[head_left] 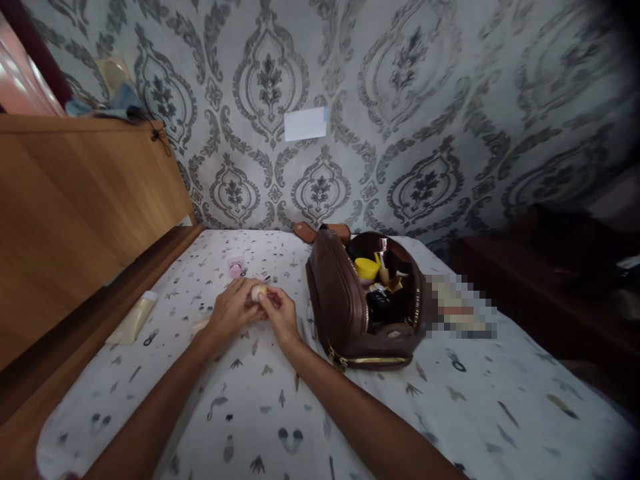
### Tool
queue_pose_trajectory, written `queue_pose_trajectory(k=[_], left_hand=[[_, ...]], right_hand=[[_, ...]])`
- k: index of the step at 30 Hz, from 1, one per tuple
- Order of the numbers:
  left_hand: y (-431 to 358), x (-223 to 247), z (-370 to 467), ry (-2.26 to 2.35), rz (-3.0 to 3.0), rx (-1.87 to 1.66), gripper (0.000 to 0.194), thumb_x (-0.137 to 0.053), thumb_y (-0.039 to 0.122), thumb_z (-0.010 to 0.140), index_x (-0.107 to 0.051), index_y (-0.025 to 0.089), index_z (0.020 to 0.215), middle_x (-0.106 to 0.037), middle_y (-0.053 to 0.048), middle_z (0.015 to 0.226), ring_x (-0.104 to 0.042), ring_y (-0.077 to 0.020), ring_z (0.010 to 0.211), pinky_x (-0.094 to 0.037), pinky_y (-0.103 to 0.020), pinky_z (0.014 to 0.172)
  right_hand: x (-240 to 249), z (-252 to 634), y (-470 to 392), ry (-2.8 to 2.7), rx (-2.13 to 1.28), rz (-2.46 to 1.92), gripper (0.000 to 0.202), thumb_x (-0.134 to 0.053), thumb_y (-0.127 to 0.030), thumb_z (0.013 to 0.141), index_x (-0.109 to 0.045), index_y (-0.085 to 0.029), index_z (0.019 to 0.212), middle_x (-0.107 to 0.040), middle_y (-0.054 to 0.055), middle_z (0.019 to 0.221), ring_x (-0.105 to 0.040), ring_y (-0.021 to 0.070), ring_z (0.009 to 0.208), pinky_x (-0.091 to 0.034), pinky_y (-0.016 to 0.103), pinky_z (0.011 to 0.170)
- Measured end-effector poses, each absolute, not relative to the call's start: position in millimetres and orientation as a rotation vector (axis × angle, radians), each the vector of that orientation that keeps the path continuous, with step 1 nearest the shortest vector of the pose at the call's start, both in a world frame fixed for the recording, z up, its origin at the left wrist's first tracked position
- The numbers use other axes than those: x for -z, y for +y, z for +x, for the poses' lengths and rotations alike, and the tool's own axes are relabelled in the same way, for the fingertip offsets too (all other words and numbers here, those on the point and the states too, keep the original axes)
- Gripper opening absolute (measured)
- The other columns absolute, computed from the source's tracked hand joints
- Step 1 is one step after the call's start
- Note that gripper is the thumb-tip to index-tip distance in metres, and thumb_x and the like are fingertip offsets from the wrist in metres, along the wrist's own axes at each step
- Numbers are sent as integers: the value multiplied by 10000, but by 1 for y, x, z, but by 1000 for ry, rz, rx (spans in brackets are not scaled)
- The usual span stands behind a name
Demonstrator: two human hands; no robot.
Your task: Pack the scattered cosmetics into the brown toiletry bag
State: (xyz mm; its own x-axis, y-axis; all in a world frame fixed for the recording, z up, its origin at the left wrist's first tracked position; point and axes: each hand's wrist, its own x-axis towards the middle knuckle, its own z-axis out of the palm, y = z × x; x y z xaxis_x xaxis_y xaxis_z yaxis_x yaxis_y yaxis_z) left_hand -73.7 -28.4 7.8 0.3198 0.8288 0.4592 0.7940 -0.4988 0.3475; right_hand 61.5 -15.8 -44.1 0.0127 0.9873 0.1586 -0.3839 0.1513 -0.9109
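My left hand [237, 307] and my right hand [283, 313] meet over the printed sheet, fingers closed around a small pale-yellow container [259, 293]. Its round end faces up between my fingertips; the rest is hidden by my hands. Just beyond them lie a small pink bottle [235, 268] and a little white-and-dark item [265, 277], too small to name. A pale object [200, 325] shows partly beside my left wrist. To the right of my hands stands a brown toiletry bag [330, 287], unzipped, with a yellow tub [367, 269] and several other items inside.
A cream squeeze tube [134, 320] with a white cap lies at the left, near the wooden bed frame [90, 220]. Right of the bag is a pixelated patch [460, 308] hiding some item. A patterned wall [350, 147] rises behind the bed; dark furniture [520, 293] stands right.
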Motion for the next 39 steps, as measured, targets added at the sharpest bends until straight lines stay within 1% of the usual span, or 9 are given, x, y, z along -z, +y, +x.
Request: queue_pose_trajectory(k=[3, 7, 13, 18, 20, 23, 27, 33, 39], left_hand=[[-25, -5, -76, 1462, 2350, -991, 320, -564, 313, 877, -568, 227, 1185, -645, -55, 1131, -590, -235, 1044, -463, -341, 884], [-23, -5, -78, 1334, 2146, -1030, 366, -574, 307, 863, -554, 211, 1216, -646, -58, 1140, -607, -224, 1003, -479, -317, 838], [-23, -7, -77, 1270, 2049, -1040, 397, -593, 402, 872, -561, 196, 1210, -660, -78, 1103, -614, -232, 971, -483, -314, 790], [-26, -9, -76, 1275, 2060, -1031, 395, -573, 408, 893, -571, 194, 1225, -667, -87, 1114, -615, -225, 965, -486, -321, 809], [-27, -10, -75, 1283, 2060, -1026, 393, -561, 410, 900, -571, 198, 1232, -675, -82, 1093, -622, -220, 951, -492, -324, 814], [-28, -9, -76, 1269, 2037, -1019, 434, -580, 412, 889, -550, 206, 1269, -681, -80, 1087, -634, -226, 962, -495, -325, 829], [-28, -6, -77, 1250, 2023, -984, 548, -674, 408, 819, -513, 235, 1313, -684, -64, 1107, -644, -239, 981, -500, -318, 826], [-29, -9, -76, 1268, 2067, -963, 428, -628, 393, 856, -546, 239, 1247, -696, -51, 1047, -647, -229, 943, -499, -310, 810], [-31, -11, -74, 1237, 2043, -969, 399, -573, 379, 894, -539, 221, 1258, -690, -68, 1083, -644, -227, 962, -499, -306, 815]], right_hand=[[42, 63, -17, -996, -1269, -804, 355, -715, -454, 734, -676, -172, 945, -683, 41, 833, -608, 163, 705, -473, 235, 554], [40, 64, -18, -996, -1274, -815, 370, -673, -490, 766, -678, -174, 957, -682, 38, 815, -589, 159, 663, -440, 229, 501], [40, 65, -19, -1009, -1243, -843, 360, -604, -518, 813, -671, -177, 905, -675, 29, 814, -558, 149, 634, -431, 229, 496], [38, 66, -19, -1026, -1259, -823, 401, -593, -516, 821, -667, -196, 1050, -678, 48, 926, -555, 151, 642, -421, 237, 487], [37, 67, -19, -1032, -1260, -822, 403, -594, -513, 821, -666, -206, 1072, -679, 46, 928, -552, 154, 638, -421, 245, 493], [36, 67, -20, -1017, -1258, -830, 365, -597, -511, 826, -668, -199, 1001, -665, 32, 851, -543, 152, 631, -415, 243, 505], [39, 65, -20, -977, -1274, -826, 347, -594, -521, 828, -646, -187, 908, -635, 14, 794, -540, 145, 646, -414, 228, 518], [43, 64, -17, -968, -1275, -810, 352, -613, -533, 807, -626, -182, 836, -588, -8, 720, -516, 135, 609, -401, 226, 500], [42, 65, -16, -957, -1281, -793, 399, -640, -516, 791, -673, -186, 1011, -669, 35, 881, -551, 152, 675, -407, 226, 514]])
